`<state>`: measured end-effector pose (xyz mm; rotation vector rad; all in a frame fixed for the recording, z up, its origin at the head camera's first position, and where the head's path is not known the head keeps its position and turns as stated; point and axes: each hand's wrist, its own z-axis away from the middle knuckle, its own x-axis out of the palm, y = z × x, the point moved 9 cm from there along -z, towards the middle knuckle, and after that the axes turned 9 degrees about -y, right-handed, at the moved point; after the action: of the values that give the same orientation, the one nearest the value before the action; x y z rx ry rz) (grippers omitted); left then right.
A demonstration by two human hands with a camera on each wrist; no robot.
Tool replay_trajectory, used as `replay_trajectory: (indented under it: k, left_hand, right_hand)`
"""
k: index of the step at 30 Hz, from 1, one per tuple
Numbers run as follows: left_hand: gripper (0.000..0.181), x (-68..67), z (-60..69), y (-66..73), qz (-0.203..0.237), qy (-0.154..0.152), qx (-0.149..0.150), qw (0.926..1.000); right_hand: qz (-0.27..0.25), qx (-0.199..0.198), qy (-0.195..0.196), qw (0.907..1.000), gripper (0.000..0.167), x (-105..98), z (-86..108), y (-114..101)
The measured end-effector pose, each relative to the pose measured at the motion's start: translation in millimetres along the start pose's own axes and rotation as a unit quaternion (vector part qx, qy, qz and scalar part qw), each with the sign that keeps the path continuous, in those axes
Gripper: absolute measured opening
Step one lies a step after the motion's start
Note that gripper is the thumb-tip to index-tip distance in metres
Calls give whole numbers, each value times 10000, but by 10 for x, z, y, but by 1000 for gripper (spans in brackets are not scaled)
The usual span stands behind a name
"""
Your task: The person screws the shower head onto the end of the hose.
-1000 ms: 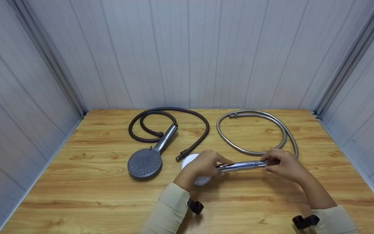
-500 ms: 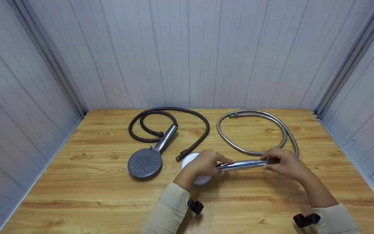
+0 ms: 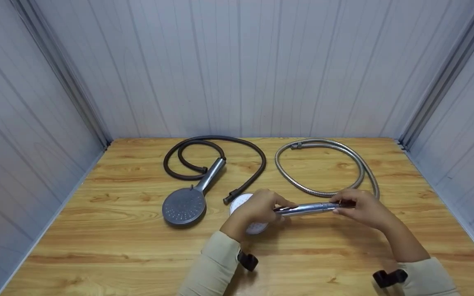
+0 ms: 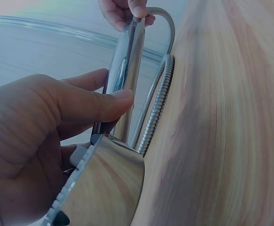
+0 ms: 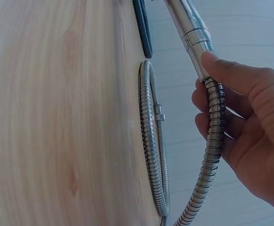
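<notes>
Left hand (image 3: 257,209) grips tubular chrome handle (image 3: 305,209), right hand (image 3: 360,206) its collar (image 5: 198,54); ribbed silver hose (image 5: 214,136) near wood-grain tabletop's (image 3: 138,259) back edge.

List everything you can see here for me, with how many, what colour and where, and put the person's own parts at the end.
White-faced shower head: 1, silver and white, between the hands
Silver hose: 1, silver, from that handle's end, looped at right rear
Grey-faced shower head: 1, grey and silver, table's left half
Dark hose: 1, dark brown, behind it, meeting its handle
Table: 1, yellow-brown wood grain, underneath
Walls: 3, whitish, rear and sides
Wrist devices: 2, black, at the cuffs
Sleeves: 2, beige, bottom edge
Left hand: 1, gripping the handle near its head
Right hand: 1, where handle and hose meet
</notes>
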<state>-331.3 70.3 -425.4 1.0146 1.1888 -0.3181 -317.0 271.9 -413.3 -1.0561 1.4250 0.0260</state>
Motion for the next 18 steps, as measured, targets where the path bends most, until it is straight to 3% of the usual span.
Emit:
replay_trajectory:
  k: [9,18]
  left_hand:
    - [50,3,-1,7,-30,-25,9,10000]
    - [49,10,4,0,-16,-30,-24,10000]
  right_hand:
    - [-98,210,-135,9996,20,12,7,26]
    - [-127,152,-163,9997,19,23,2,7]
